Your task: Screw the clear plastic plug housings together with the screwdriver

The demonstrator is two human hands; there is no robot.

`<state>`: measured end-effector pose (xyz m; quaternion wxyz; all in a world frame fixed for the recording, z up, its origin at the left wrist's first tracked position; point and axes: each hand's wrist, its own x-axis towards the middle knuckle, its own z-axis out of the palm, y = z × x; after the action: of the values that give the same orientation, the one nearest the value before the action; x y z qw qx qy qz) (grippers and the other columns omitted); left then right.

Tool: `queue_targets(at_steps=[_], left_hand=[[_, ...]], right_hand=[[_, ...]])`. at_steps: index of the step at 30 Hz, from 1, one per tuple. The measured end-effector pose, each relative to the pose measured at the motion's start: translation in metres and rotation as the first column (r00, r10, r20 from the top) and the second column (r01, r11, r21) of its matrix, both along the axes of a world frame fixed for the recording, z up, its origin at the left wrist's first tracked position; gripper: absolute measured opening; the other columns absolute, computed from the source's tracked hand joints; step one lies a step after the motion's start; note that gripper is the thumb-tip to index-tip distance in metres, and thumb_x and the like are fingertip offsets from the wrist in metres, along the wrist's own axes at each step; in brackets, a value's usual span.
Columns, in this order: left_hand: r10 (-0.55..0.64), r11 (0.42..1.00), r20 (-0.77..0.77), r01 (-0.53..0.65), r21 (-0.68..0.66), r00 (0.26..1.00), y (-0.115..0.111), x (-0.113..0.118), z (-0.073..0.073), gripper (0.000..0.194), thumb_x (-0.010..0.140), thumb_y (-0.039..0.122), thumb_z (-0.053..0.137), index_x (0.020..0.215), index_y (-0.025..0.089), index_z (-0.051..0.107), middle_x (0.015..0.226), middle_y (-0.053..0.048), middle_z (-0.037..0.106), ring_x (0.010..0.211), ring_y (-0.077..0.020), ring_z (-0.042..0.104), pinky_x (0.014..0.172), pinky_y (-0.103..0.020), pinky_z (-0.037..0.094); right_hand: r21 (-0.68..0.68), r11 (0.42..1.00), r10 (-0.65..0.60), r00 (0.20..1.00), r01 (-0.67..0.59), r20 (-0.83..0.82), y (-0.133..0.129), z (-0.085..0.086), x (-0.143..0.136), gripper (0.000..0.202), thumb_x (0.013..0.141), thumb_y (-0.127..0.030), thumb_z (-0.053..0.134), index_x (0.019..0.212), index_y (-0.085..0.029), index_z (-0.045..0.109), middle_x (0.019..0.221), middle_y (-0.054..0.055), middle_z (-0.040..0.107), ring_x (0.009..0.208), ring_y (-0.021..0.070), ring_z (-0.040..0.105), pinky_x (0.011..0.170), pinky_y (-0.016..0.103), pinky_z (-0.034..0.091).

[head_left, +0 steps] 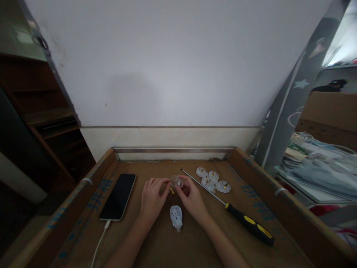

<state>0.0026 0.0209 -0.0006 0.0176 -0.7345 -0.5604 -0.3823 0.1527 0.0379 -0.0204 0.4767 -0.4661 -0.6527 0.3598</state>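
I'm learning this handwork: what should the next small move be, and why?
Perhaps steady the clear plastic piece in the right hand and let the left hand check the brass-coloured part: both hands meet at the piece, that part shows just below it, and whether it is seated I cannot tell.

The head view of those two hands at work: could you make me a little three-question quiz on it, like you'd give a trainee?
1. True or false: the phone has a cable plugged into it.
2. Where is the screwdriver handle?
A: under the phone
B: on the cardboard, to the right of the right hand
C: on top of the phone
3. What does the right hand hold at its fingertips?

Key:
1. True.
2. B.
3. A small clear plastic piece; its details are too small to make out.
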Motion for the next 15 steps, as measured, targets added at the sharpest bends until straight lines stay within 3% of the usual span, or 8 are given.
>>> queue_targets(at_steps=[6, 15], left_hand=[[0.033, 0.993, 0.024, -0.036, 0.117, 0.999, 0.0008, 0.0025, -0.0063, 0.006, 0.082, 0.022, 0.061, 0.087, 0.022, 0.064, 0.085, 0.000, 0.070, 0.080, -0.0189, 0.060, 0.073, -0.032, 0.041], [-0.046, 0.993, -0.004, 0.046, 0.105, 0.999, -0.0004, 0.0035, -0.0018, 0.014, 0.084, 0.020, 0.056, 0.096, 0.023, 0.064, 0.093, -0.002, 0.068, 0.087, -0.0188, 0.058, 0.076, -0.032, 0.042]], right_hand=[[-0.008, 0.999, 0.052, 0.988, -0.054, -0.145, 0.0017, -0.0041, -0.0022, 0.033, 0.079, -0.034, 0.055, 0.107, -0.018, 0.045, 0.085, 0.005, 0.065, 0.070, 0.0154, 0.060, 0.066, 0.028, 0.047], [-0.076, 0.989, 0.089, 0.927, -0.125, -0.365, 0.0098, -0.0099, -0.0053, 0.039, 0.071, -0.043, 0.064, 0.097, -0.022, 0.045, 0.079, 0.002, 0.066, 0.069, 0.0176, 0.064, 0.065, 0.031, 0.052]])
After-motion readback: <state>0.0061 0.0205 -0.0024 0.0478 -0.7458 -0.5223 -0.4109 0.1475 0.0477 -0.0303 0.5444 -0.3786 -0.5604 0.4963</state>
